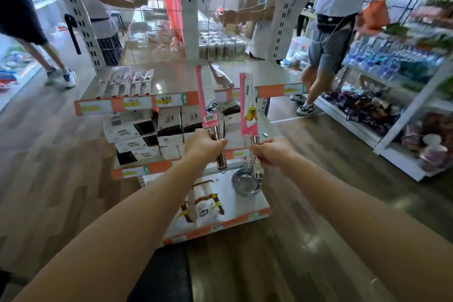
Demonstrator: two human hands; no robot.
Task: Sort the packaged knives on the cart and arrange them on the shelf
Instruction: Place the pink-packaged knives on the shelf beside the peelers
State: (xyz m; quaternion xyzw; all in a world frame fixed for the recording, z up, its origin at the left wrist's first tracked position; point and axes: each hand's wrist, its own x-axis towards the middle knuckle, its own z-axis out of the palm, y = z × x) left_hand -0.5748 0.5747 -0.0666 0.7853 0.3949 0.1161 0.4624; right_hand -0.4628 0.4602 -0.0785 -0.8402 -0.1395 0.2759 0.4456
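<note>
Both hands are raised side by side in front of the shelf point(274, 73), each with fingers curled tight round the metal handle of a packaged knife held upright. The left hand point(204, 145) grips the left knife point(206, 98), whose pink card sleeve, with a barcode near its lower end, rises past the front edge of the top shelf board. The right hand point(271, 152) grips the right knife point(248, 108), its pink card printed with yellow fruit, near the other but apart from it. At the far left of the top board lies a row of packaged knives point(130, 81). White boxes point(152, 130) fill the level below.
</note>
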